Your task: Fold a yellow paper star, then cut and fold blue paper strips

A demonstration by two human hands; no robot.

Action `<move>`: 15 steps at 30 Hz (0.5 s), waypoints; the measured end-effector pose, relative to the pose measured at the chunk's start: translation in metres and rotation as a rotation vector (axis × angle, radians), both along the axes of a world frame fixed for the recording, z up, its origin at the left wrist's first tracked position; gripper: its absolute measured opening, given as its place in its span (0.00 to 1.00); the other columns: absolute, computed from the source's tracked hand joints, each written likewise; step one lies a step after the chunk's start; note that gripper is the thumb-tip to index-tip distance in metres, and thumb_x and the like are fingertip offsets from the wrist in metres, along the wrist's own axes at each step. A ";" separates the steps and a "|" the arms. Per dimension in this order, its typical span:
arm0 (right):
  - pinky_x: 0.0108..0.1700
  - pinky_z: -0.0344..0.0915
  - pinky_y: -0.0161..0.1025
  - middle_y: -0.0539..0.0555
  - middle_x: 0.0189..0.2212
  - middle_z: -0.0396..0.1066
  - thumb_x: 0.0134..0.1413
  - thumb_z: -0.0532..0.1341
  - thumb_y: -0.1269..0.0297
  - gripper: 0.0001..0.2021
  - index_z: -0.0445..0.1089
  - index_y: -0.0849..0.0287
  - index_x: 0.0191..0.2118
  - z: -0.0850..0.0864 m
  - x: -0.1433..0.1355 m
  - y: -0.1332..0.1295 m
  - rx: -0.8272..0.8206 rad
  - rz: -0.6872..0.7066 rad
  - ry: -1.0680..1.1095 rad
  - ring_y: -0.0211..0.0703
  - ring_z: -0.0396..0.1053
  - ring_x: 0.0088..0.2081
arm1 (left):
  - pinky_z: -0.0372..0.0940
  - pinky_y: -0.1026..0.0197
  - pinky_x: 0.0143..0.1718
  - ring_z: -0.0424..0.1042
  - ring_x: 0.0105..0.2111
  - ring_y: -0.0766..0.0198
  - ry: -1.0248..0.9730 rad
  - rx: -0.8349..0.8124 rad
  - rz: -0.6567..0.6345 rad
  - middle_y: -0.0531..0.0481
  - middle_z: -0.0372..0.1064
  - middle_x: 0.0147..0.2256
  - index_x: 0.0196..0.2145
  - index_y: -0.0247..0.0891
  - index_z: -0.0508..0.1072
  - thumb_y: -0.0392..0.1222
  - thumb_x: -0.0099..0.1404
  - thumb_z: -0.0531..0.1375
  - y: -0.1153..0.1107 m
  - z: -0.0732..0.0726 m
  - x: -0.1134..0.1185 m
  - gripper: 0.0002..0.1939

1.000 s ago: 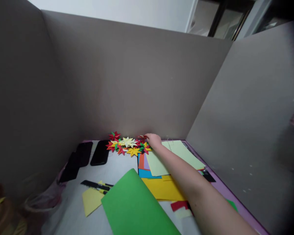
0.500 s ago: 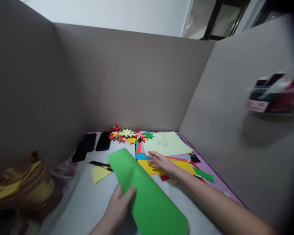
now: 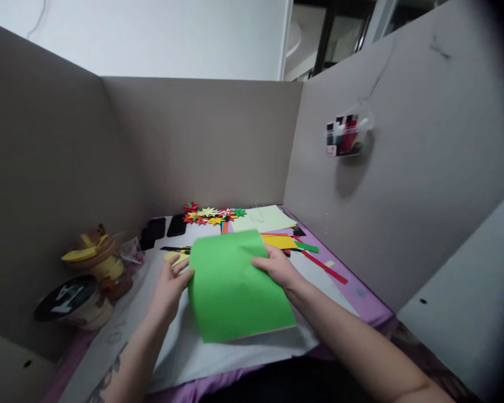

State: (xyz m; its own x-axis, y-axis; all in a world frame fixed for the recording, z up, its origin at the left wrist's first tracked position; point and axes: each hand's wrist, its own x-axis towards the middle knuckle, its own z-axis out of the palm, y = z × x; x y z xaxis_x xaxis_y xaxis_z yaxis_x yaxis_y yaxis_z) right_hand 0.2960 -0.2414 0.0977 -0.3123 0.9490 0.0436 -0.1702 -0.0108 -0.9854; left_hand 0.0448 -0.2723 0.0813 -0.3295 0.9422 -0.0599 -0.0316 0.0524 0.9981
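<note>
A wide green paper sheet (image 3: 235, 294) is raised over the white table covering, its surface gently curved. My right hand (image 3: 279, 270) grips its right edge, thumb in front and the other fingers hidden behind. At the left edge, my left hand (image 3: 174, 282) pinches the sheet with the thumb on its face; part of the fingers shows beyond the edge. Behind the sheet, partly covered, lie a small yellow paper (image 3: 177, 258) and a black-and-yellow cutter (image 3: 174, 248).
Several folded paper stars (image 3: 210, 212) lie at the back. Pale green paper (image 3: 264, 218), yellow paper (image 3: 282, 242) and a red strip (image 3: 325, 267) lie right. Black phones (image 3: 177, 225) rest back left, near yellow-brown pots (image 3: 105, 260). A plastic pouch (image 3: 344, 137) hangs on the right wall.
My right hand has come from above the paper pile to the green sheet's right edge. The sheet has turned broad side toward me, and my left hand has shifted to its left edge.
</note>
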 end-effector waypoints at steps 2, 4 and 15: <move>0.34 0.67 0.39 0.51 0.32 0.74 0.45 0.58 0.68 0.13 0.68 0.60 0.40 0.024 -0.006 -0.003 0.178 -0.136 -0.198 0.42 0.70 0.30 | 0.58 0.51 0.53 0.52 0.61 0.48 0.117 0.087 0.007 0.39 0.52 0.61 0.56 0.42 0.60 0.48 0.49 0.66 -0.009 -0.008 0.014 0.38; 0.39 0.66 0.39 0.52 0.34 0.73 0.47 0.54 0.70 0.11 0.69 0.59 0.39 0.048 -0.017 -0.006 0.396 -0.165 -0.446 0.44 0.69 0.35 | 0.55 0.51 0.56 0.48 0.62 0.49 0.002 0.149 -0.242 0.42 0.48 0.63 0.58 0.45 0.59 0.55 0.53 0.63 -0.018 -0.005 0.036 0.37; 0.60 0.47 0.52 0.60 0.63 0.50 0.52 0.59 0.47 0.33 0.56 0.54 0.62 -0.027 -0.056 -0.015 0.559 0.644 -0.778 0.59 0.46 0.63 | 0.67 0.51 0.43 0.72 0.42 0.50 -0.634 -0.100 -0.184 0.41 0.73 0.42 0.48 0.34 0.68 0.49 0.57 0.59 -0.019 -0.022 0.013 0.24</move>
State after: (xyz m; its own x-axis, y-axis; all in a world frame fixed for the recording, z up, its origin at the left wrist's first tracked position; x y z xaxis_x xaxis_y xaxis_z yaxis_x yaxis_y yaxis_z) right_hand 0.2397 -0.2563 0.0706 -0.8584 0.5129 -0.0097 0.3642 0.5959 -0.7157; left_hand 0.0576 -0.2908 0.0592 -0.0357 0.9595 -0.2794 -0.5920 0.2049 0.7795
